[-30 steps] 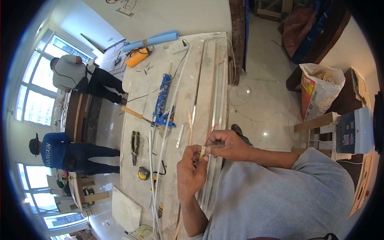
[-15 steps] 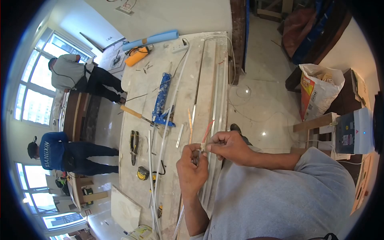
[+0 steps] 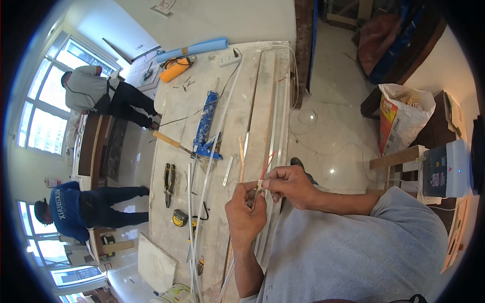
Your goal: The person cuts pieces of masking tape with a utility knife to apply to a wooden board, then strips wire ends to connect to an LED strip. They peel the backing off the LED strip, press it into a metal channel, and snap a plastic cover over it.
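My left hand (image 3: 245, 217) is closed, its thumb and fingers pinching a small pale piece (image 3: 260, 184) with red wires (image 3: 268, 164) coming out of its upper end. My right hand (image 3: 293, 187) is closed too, its thumb and forefinger pressed on the wires' base beside the left fingertips. Both hands are over the near edge of the dusty workbench (image 3: 172, 116). Left of them lie a short metal strip (image 3: 228, 170), a blue caulking gun (image 3: 206, 126), pliers (image 3: 169, 184) and a tape measure (image 3: 180, 217). Long pale strips (image 3: 202, 192) run along the bench.
A wooden-handled tool (image 3: 166, 139), an orange tool (image 3: 174, 69), a blue roll (image 3: 194, 49) and a power strip (image 3: 230, 59) lie on the bench. Two people stand at the left, in grey (image 3: 86, 91) and blue (image 3: 68, 209). A white sack (image 3: 406, 118) stands at right.
Both hands have shifted slightly right in view with the wires, still pinching. The person in blue has bent forward and moved lower in view.
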Action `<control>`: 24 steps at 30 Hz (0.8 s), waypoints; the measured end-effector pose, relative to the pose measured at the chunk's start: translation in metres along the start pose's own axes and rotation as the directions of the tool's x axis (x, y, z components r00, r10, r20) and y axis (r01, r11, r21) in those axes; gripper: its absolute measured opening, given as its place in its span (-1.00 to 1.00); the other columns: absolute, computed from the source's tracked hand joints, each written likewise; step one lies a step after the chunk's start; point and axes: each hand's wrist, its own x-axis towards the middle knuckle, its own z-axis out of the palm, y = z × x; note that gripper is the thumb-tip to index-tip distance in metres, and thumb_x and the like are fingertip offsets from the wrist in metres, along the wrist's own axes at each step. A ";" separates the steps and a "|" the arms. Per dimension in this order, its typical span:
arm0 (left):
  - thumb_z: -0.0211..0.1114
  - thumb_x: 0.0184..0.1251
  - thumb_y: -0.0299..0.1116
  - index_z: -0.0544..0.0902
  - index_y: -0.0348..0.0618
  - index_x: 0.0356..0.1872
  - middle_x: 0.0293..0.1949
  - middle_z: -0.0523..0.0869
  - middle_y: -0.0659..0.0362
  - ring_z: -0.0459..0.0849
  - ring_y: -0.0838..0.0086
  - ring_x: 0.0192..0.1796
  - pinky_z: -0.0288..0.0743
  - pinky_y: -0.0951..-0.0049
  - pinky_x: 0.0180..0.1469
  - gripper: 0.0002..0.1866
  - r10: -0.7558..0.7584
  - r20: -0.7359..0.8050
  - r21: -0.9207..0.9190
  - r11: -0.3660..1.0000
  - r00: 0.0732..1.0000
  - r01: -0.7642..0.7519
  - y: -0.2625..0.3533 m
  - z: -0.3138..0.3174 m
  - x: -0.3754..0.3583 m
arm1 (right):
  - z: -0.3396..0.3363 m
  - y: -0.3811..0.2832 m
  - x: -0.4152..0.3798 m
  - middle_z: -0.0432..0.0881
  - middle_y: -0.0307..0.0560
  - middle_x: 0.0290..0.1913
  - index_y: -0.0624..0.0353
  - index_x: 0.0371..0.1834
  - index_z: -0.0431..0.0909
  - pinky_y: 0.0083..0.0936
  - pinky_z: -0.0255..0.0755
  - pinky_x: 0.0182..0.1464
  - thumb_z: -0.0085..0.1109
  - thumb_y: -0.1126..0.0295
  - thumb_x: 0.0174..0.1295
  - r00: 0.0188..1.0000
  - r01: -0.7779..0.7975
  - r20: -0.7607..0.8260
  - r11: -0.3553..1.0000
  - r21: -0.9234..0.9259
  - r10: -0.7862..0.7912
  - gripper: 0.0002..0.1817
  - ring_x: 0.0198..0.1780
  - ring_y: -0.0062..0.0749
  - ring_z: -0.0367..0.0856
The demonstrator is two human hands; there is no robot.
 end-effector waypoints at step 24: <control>0.28 0.43 -0.61 0.58 -0.36 0.03 -0.38 0.78 0.15 0.63 0.69 -0.50 0.46 0.61 -0.52 -0.79 -0.089 0.146 -0.253 0.959 0.985 0.124 0.004 -0.001 0.000 | -0.002 0.014 0.006 0.63 -0.23 -0.32 0.28 -0.18 0.58 -0.57 0.51 -0.22 0.27 0.41 0.43 0.985 0.139 0.097 0.989 0.045 -0.143 -0.86 -0.31 -0.64 0.58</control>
